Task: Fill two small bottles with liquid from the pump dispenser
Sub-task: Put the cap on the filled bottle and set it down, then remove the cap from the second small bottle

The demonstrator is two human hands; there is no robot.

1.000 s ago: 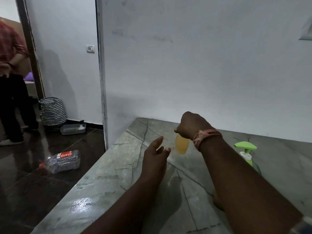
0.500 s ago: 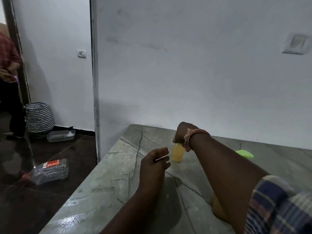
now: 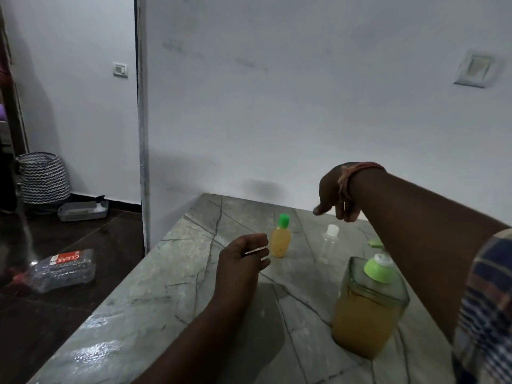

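Only readable text: "CLEAR" in white on the red label of the crushed clear plastic water bottle [image 3: 62,270] lying on the dark floor (letters appear upside down). Nothing else legible.

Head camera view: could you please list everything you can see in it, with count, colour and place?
Counter: one, grey-green veined stone, centre foreground.
Small filled bottle: one, orange liquid, green cap, upright on counter.
Small empty bottle: one, clear, white cap, right of the filled one.
Dispenser: one, clear with orange liquid, green top, near right of counter.
Crushed bottle: one, clear with red label, on dark floor, left.
Basket: one, black-and-white zigzag, by far wall.
Tray: one, grey, on floor beside basket.
Switch: one, white, left wall.
Left hand: relaxed, holding nothing, above counter.
Right hand: fingers hanging, holding nothing, above small bottles.
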